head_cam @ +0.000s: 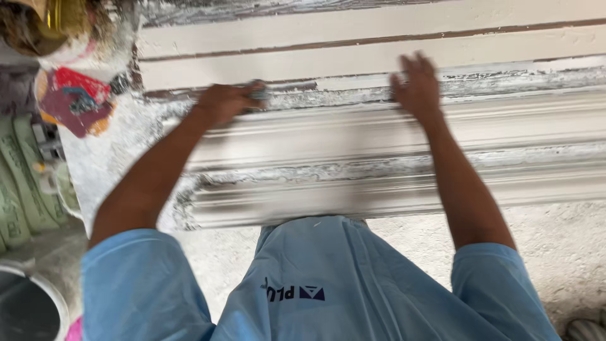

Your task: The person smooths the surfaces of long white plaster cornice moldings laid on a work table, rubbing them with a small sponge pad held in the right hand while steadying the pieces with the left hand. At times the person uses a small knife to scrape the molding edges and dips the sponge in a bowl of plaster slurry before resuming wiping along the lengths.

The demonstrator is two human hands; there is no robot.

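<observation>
Fingers (252, 95) of my left hand (224, 102) are clamping a small tool on the long plaster moulding (379, 170) running left-right, while my right hand (416, 85) is spreading flat farther along.

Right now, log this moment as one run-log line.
left hand: closed on small tool, pressed on plaster moulding | right hand: open, fingers spread on moulding's upper edge | bucket: lower left

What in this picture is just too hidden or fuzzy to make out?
- Left hand, head view: closed on something small and dark; the fingers and motion blur hide what it is.
- Right hand: blurred, so whether it touches the white moulding is unclear.
- Moulding: its right end is cut off by the frame edge.
- Bucket: cropped at the bottom-left corner, contents unseen.
</observation>
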